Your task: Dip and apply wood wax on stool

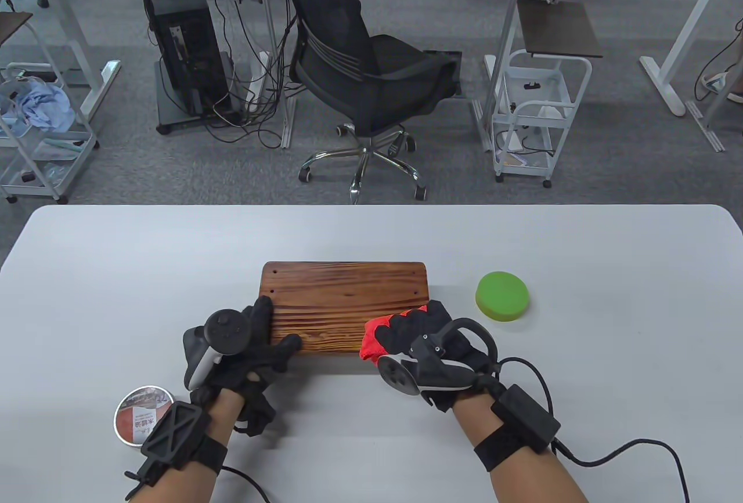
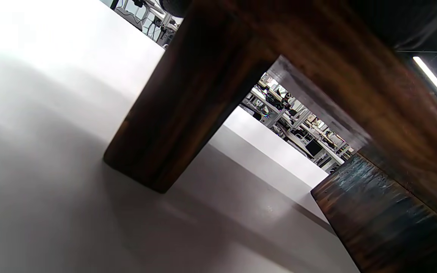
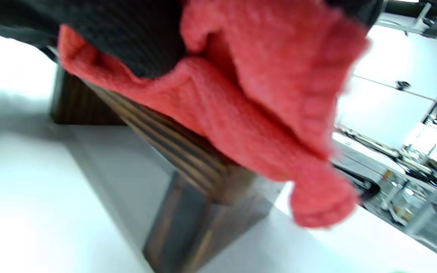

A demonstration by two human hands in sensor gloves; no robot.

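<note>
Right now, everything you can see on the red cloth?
The red cloth looks like a knitted or terry fabric, bunched and folded rather than spread flat. The right hand grips it, fingers curled over the top, and presses it onto the near right corner of the wooden stool seat. One fold hangs over the seat's front edge. No wax is discernible on it; the wrist view is blurred.

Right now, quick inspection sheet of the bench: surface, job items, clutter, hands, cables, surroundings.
Surface: white table, bare around the work.
Job's things: wooden stool standing on its legs; red cloth on its near right edge; wax tin near left; green lid to the right.
Clutter: nothing seen.
Grippers: left hand rests on stool's left end; right hand presses the cloth.
Cables: glove leads trail off the near edge.
Surroundings: office chair, carts, desks.
</note>
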